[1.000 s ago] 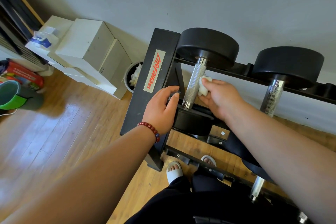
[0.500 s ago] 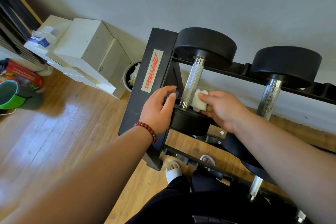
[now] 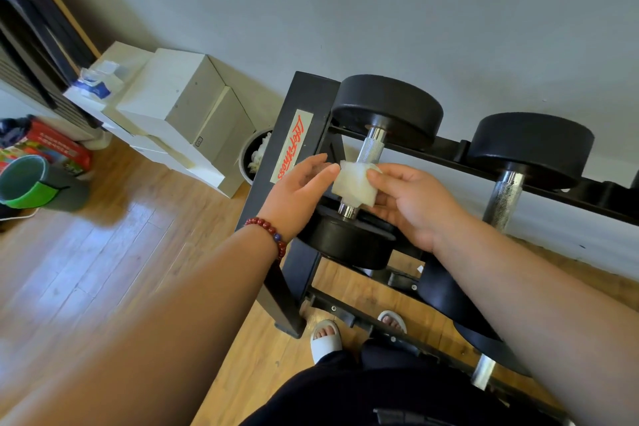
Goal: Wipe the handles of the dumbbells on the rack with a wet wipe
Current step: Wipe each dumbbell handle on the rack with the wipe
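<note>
The right hand (image 3: 411, 204) pinches a folded white wet wipe (image 3: 352, 187), thumb in front, wrapping it round the knurled steel handle (image 3: 370, 149) of the leftmost black dumbbell (image 3: 387, 107) on the black steel rack (image 3: 287, 135). The left hand (image 3: 297, 190) reaches near-straight fingers to the wipe's edge; whether it pinches there I cannot tell. Best to close the wipe fully round, then twist while sliding end to end.

White wet wipe (image 3: 354, 185) covers the dumbbell handle (image 3: 371, 147) (knurled chrome).

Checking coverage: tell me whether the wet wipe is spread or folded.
Folded: the wet wipe is a thick pad held between left hand and right hand.
</note>
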The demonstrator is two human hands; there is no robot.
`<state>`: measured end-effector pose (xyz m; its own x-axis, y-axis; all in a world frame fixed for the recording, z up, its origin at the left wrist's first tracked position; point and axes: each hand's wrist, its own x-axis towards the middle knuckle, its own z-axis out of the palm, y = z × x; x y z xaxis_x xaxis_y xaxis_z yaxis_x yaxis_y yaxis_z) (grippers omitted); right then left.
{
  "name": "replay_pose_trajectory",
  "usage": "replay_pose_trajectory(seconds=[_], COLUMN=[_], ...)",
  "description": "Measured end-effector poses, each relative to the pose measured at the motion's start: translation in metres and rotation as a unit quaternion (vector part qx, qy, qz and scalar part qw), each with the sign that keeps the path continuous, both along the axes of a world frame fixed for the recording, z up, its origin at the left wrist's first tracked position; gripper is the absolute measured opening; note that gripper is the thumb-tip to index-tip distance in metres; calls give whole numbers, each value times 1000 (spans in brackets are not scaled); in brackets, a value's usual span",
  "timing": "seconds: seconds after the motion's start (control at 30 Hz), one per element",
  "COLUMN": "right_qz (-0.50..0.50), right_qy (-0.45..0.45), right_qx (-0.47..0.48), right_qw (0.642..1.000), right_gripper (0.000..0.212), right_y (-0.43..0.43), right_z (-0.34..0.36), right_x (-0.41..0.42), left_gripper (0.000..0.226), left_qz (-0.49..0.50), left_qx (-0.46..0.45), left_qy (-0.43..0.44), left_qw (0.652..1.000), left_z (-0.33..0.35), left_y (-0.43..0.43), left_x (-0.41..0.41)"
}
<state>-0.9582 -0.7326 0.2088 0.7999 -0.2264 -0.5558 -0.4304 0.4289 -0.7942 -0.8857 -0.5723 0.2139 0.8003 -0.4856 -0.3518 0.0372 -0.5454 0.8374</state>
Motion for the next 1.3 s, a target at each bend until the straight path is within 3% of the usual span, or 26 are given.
replay_pose_trajectory(seconds=[0.1,0.23,0.5,0.63,0.9,1.07,1.3], right_qz=[15,3,-62,-73,-81,-89,-107], right_qy=[-20,-30,-35,-23,17,45,69], right_qx=[-16,-78,-239,-319,-427,-421,-389], right_qw=[1000,996,968,945,900,901,913], right_gripper=[9,7,12,23,40,45,48], right_y=[7,12,31,43,56,59,73], right_z=[1,0,-7,-12,-21,-19,-17], right_x=[7,14,6,6,1,3,-11], left_gripper=[44,17,46,46,13,16,16], left_qz=[-31,-16,99,61,-50,-87,-148], left_qx=[17,-5,-6,28,-68,-101,-57], left_qy=[0,12,83,81,229,264,270], left_qw=[999,1000,992,994,970,955,950], left_z=[9,2,-30,-38,-42,-32,-40], left_y=[-10,-8,11,2,-16,-24,-9], left_x=[8,14,47,65,70,74,78])
